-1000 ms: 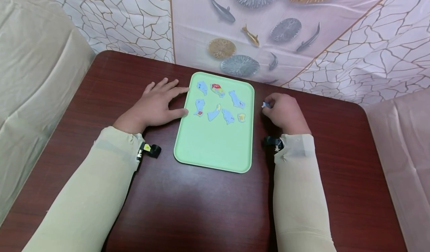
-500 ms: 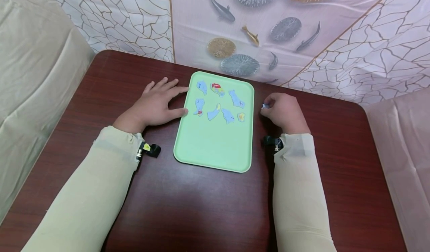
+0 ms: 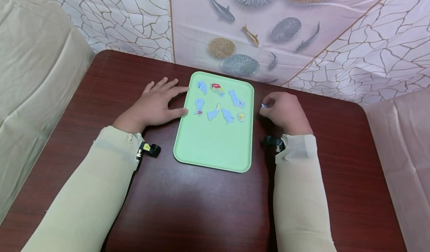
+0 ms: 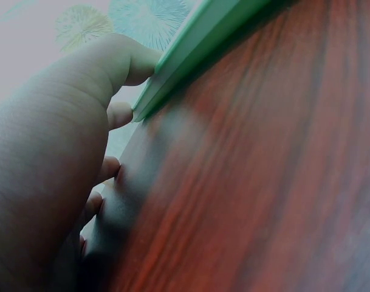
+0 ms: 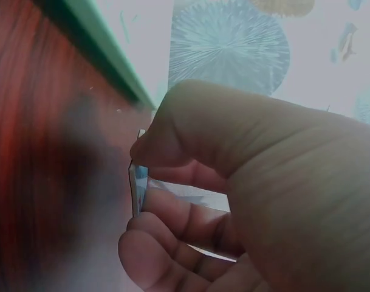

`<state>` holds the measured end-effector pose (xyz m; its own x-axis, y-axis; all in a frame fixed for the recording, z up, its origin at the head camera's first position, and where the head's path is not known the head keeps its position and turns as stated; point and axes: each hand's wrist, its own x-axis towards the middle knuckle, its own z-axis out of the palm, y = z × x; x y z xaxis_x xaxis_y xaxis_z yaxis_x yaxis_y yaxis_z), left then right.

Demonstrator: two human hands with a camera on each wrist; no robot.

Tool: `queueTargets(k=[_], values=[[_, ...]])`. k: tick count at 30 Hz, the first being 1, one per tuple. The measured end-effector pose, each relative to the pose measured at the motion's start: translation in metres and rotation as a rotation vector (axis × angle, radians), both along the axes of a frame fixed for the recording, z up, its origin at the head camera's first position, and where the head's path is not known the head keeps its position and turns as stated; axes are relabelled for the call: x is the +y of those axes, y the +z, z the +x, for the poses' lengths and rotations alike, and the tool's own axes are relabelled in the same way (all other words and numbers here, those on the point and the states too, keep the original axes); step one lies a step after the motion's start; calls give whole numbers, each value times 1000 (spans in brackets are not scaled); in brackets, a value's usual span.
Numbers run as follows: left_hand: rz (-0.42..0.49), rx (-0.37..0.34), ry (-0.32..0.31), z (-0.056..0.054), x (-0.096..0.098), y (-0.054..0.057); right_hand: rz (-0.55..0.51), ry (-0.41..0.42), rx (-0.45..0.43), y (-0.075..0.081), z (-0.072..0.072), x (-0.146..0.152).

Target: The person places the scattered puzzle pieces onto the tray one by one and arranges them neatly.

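Note:
A light green tray [image 3: 211,147] lies on the dark red-brown table, with several flat, irregular blue puzzle pieces [image 3: 228,115] in its far half. One piece [image 3: 217,89] has red and yellow print, and a small one [image 3: 241,117] is mostly yellow. My left hand [image 3: 152,104] rests spread on the table, thumb and index fingertip touching the tray's left edge. Just right of the tray, my right hand [image 3: 283,110] pinches another puzzle piece [image 5: 137,182] between thumb and fingers. The right wrist view shows that piece edge-on; fingers hide much of it.
The wooden table [image 3: 188,207] runs up to a patterned cloth [image 3: 215,28] with fish and round shapes at its back edge. Plain pale cloth [image 3: 30,76] hangs at the left, and more [image 3: 403,140] at the right. Each wrist wears a black strap.
My right hand has edged slightly left toward the tray, still holding the puzzle piece. The left hand and the pieces on the tray stay where they were.

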<state>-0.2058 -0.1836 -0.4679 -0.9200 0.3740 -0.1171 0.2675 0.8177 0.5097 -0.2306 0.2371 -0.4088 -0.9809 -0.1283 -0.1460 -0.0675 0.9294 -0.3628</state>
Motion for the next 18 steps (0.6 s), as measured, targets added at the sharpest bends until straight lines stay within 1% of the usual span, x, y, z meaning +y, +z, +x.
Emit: queueTargets(k=[5, 10, 18], values=[[2, -3, 0, 0, 0, 0, -16, 20, 42, 6, 3, -3], [0, 2, -1, 0, -1, 0, -37, 53, 113, 13, 7, -8], [5, 4, 0, 0, -1, 0, -56, 118, 229, 28, 18, -22]])
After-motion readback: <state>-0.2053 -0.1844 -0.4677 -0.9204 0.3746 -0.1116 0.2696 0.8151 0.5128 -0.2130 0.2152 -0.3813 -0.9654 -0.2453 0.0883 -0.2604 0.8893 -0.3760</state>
